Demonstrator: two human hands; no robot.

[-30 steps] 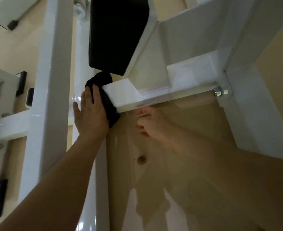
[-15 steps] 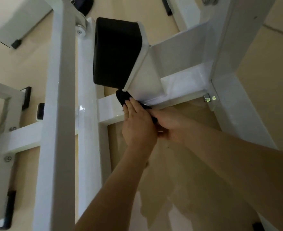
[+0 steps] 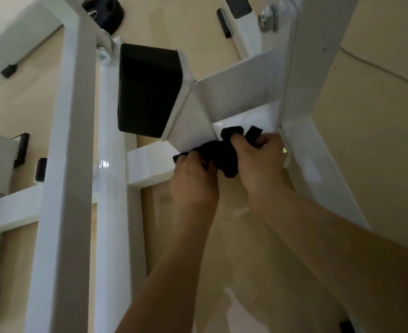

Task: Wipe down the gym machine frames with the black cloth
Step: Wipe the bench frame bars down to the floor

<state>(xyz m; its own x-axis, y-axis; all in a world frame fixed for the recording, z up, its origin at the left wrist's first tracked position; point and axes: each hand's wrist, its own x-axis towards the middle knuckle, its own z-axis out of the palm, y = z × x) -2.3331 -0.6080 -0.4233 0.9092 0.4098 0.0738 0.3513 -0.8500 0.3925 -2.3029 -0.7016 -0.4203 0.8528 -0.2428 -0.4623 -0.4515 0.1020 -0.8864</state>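
A black cloth (image 3: 224, 152) lies bunched on the white horizontal crossbar (image 3: 150, 163) of the gym machine frame, near where it meets the slanted right post (image 3: 318, 164). My left hand (image 3: 193, 181) grips the cloth's left end. My right hand (image 3: 258, 162) clutches its right part, with cloth sticking up between the fingers. Both hands press against the bar's front edge.
A black pad (image 3: 147, 90) hangs above the bar on a white bracket. Two white uprights (image 3: 70, 164) stand at the left. A bolt (image 3: 267, 18) shows at the top right. The beige floor (image 3: 258, 272) lies below.
The cloth has slid right along the crossbar from its left end. My right hand, empty before, now grips the cloth together with my left. The view has tilted upward.
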